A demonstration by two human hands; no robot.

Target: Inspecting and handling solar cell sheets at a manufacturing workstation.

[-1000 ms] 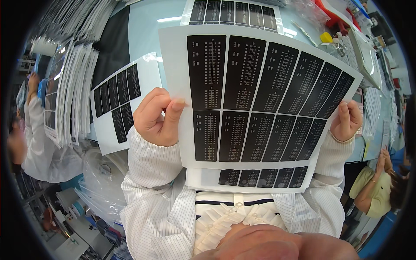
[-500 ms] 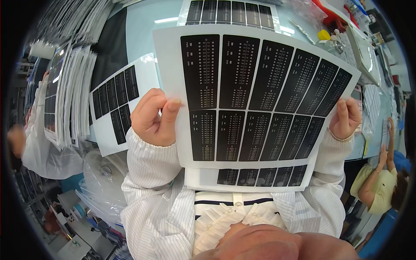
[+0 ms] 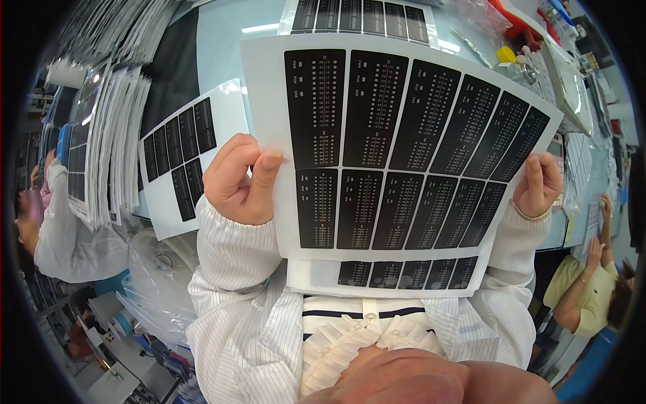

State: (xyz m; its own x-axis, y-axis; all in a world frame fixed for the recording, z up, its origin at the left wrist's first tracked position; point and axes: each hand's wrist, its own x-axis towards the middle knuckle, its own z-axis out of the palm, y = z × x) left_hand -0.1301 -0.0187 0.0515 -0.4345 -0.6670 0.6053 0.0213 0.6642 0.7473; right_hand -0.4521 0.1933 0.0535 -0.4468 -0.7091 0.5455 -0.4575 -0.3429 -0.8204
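A white sheet of black label panels (image 3: 373, 135), set in two rows, is held up and tilted between my hands. My left hand (image 3: 241, 178) pinches its left edge, thumb in front and fingers curled behind. At the right edge my right hand (image 3: 538, 183) grips it the same way. Lower down, closer to my body, lie more sheets with the same black panels (image 3: 410, 275), partly covered by the held one. Another such sheet (image 3: 176, 161) lies left of my left hand. Beyond the held sheet a further one (image 3: 363, 17) rests on the table.
Thick stacks of sheets (image 3: 111, 148) stand at the left, beside clear plastic bags (image 3: 158, 283). At the far right of the pale table (image 3: 222, 50) are a pen (image 3: 471, 47), a yellow cap (image 3: 505, 54) and a red object (image 3: 515, 20). Other people sit on both sides.
The held sheet has shifted only very slightly, with both hands still gripping it. At the left, the other person's head and arm have moved.
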